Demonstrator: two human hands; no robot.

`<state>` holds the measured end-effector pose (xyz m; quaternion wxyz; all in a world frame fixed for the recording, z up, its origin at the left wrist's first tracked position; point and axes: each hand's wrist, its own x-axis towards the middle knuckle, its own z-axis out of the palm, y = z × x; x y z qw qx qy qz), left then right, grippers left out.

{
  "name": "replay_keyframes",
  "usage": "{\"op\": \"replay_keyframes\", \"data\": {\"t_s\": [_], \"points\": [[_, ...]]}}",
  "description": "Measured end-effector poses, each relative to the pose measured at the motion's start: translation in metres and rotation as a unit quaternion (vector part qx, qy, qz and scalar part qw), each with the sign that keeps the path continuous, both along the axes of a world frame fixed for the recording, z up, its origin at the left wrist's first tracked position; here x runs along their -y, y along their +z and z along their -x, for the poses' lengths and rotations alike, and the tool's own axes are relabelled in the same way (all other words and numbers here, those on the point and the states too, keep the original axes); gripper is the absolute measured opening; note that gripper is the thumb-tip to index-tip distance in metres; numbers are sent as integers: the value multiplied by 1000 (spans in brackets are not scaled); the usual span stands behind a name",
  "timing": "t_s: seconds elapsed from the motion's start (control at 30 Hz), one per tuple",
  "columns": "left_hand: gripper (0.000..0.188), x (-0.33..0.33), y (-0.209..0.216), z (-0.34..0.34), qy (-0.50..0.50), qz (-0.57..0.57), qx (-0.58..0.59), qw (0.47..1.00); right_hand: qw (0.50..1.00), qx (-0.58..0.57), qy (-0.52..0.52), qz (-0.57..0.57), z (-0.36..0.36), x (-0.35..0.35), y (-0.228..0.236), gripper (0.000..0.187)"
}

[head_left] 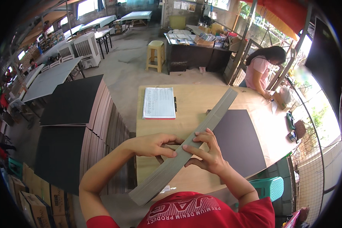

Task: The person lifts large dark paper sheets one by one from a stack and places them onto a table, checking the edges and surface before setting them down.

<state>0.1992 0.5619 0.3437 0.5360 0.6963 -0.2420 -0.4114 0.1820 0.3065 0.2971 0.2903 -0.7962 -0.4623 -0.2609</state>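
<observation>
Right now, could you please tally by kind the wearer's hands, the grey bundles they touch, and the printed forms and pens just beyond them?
Hands: 2, left hand and right hand
Grey bundle: 1
Printed form: 1
Pen: 1
Total: 5

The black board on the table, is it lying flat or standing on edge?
Flat: the black board shows its broad face upward on the table.

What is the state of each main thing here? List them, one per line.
Grey layered bundle: slanted, both hands on it
Left hand: fingers bent
Right hand: fingers spread
Black board: flat, partly hidden by the bundle
Paper sheet: flat
Pen: lying beside the sheet
Black-topped boards: stacked
Yellow stool: upright, unoccupied
Green stool: unoccupied, partly hidden
</observation>
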Motion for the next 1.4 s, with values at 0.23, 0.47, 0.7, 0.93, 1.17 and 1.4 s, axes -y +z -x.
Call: {"op": "replay_keyframes", "data": {"t_s": [0.23,0.47,0.7,0.93,1.17,1.4], "points": [[62,-3,0,-1,4,12,-1,1000,1000,7,-1,0,0,-3,1,63],[63,-8,-5,-2,-8,27,5,1000,1000,8,-11,8,3,-7,0,61],[57,-9,0,-3,-16,-6,35,999,1000,12,-17,14,3,-7,1,61],[34,-10,-4,10,29,-12,359,933,998,47,-24,25,1,-5,-2,62],[44,-11,-11,19,57,-29,357,932,996,84,-33,-13,0,-7,-4,65],[45,-14,-12,15,49,-25,334,941,994,93,-40,-42,-2,-6,-13,64]]}}
